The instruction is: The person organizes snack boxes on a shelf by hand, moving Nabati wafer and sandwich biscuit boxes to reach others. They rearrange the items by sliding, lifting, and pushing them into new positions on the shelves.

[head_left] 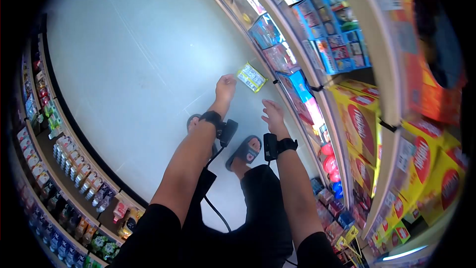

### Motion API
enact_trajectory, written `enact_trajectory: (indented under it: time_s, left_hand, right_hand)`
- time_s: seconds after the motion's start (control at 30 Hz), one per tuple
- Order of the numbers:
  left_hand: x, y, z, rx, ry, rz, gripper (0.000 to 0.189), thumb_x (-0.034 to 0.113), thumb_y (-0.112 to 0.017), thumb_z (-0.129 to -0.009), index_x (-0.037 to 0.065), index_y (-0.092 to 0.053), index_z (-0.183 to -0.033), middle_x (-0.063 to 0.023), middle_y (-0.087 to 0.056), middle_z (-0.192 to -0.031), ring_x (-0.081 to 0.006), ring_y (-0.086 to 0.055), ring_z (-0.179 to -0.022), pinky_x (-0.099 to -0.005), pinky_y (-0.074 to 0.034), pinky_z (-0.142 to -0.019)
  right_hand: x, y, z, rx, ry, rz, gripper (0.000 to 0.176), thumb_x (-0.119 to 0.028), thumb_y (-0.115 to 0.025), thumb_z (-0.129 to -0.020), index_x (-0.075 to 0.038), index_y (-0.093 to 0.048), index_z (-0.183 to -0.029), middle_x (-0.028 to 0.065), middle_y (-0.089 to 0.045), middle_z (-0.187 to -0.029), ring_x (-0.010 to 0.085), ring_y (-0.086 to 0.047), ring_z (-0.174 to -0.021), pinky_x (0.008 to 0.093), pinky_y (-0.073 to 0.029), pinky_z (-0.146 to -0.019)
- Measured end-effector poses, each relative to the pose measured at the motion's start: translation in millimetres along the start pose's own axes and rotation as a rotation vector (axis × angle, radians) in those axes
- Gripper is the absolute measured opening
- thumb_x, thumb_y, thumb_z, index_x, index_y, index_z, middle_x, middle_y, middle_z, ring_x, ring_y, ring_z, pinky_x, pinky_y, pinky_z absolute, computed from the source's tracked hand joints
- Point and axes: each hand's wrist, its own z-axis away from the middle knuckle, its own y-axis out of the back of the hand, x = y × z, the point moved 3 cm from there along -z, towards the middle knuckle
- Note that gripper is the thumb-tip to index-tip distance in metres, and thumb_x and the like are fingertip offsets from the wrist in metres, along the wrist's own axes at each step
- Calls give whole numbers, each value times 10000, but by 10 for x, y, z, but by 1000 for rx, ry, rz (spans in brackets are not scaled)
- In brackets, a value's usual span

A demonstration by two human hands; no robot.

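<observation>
A yellow and white packet (252, 77) with printed text lies flat on the pale floor, close to the foot of the right-hand shelves. Just left of it is my left hand (225, 88), its fingers curled in, with a narrow gap between them and the packet. Nothing shows in that hand, though the inside of the palm is turned away. My right hand (273, 115) hovers below and right of the packet, fingers apart and holding nothing. Each wrist wears a black strap with a small black box, the left one (227, 132) and the right one (270, 147).
Shelves with boxed goods (334, 30) rise on the right, with yellow and red boxes (359, 124) lower down. Along the left runs another low shelf (79, 159) of small packs and bottles. My sandalled foot (246, 151) stands on the tiled floor (134, 69). A black cable (216, 211) hangs between my arms.
</observation>
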Motion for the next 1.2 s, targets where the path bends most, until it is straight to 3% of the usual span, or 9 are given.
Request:
enact_trajectory:
  time_s: [0.13, 0.23, 0.37, 0.5, 0.67, 0.8, 0.9, 1.03, 1.2]
  left_hand:
    - [-787, -413, -858, 52, -220, -226, 456, 207, -685, -883, 14, -582, -1283, -218, -652, -1214, -350, -617, -1146, -388, -473, -988]
    - [-1058, -572, -1070, 55, -398, -451, 476, 197, -694, -867, 26, -578, -1296, -219, -654, -1185, -336, -635, -1084, -382, -493, -940]
    - [-924, -541, -992, 35, -492, -519, 449, 206, -715, -855, 3, -612, -1242, -200, -672, -1128, -276, -679, -945, -355, -528, -834]
    - [-300, -139, -260, -111, -39, 127, 242, 186, -707, -899, 15, -666, -1065, -134, -693, -1032, -235, -683, -890, -344, -550, -780]
    - [1183, 599, 1306, -333, 9, 371, 100, 128, -657, -948, 45, -604, -966, -41, -629, -979, -131, -587, -968, -300, -475, -862]
    - [2886, 1006, 3047, -429, -153, 521, 180, 32, -590, -942, 34, -550, -1118, -27, -586, -1038, -116, -540, -996, -268, -426, -904]
    - [3915, 1104, 4133, -653, -203, 683, 325, 175, -608, -970, 52, -500, -1251, -69, -552, -1147, -175, -547, -1052, -323, -442, -927]
    - [4749, 926, 5115, -911, -658, 195, 622, 281, -673, -913, 22, -429, -1423, -162, -408, -1501, -281, -418, -1380, -420, -334, -1137]
    - [5484, 495, 5946, -1291, -1129, -143, 604, 294, -684, -937, 7, -455, -1417, -162, -497, -1446, -239, -458, -1344, -359, -384, -1082]
  right_hand:
    - [348, -354, -1218, 149, -47, 38, 421, -342, -786, -839, -56, -647, -1116, 43, -643, -978, 148, -574, -703, 303, -465, -570]
    - [406, -541, -1577, 339, -77, 23, 454, -330, -770, -858, -17, -615, -1148, 63, -641, -965, 150, -572, -696, 309, -467, -566]
    - [580, -572, -1680, 92, -38, -218, 478, -295, -747, -897, 0, -520, -1195, 96, -643, -1011, 176, -606, -763, 324, -515, -634]
    - [224, -441, -725, -148, 16, -488, 330, -241, -671, -964, -31, -523, -1172, 103, -611, -1162, 223, -614, -1098, 424, -531, -953]
    - [-727, -312, 1485, -273, -33, -595, 327, -204, -593, -1008, -35, -498, -1270, 110, -622, -1212, 216, -641, -1096, 373, -545, -933]
    - [-1472, -73, 3428, -444, 33, -840, 412, -143, -600, -990, -11, -437, -1345, 143, -579, -1304, 281, -594, -1205, 471, -526, -968]
    - [-1914, 152, 4646, -633, 97, -1051, 468, -189, -554, -1014, -15, -377, -1410, 155, -547, -1347, 299, -592, -1203, 478, -515, -963]
    - [-2429, 470, 5957, -734, 273, -1143, 445, -200, -519, -1020, -10, -397, -1403, 162, -562, -1321, 307, -590, -1199, 497, -508, -950]
    - [-2582, 1106, 6777, -811, 762, -875, 440, -267, -502, -994, -5, -501, -1347, 143, -623, -1192, 283, -629, -1061, 511, -513, -938]
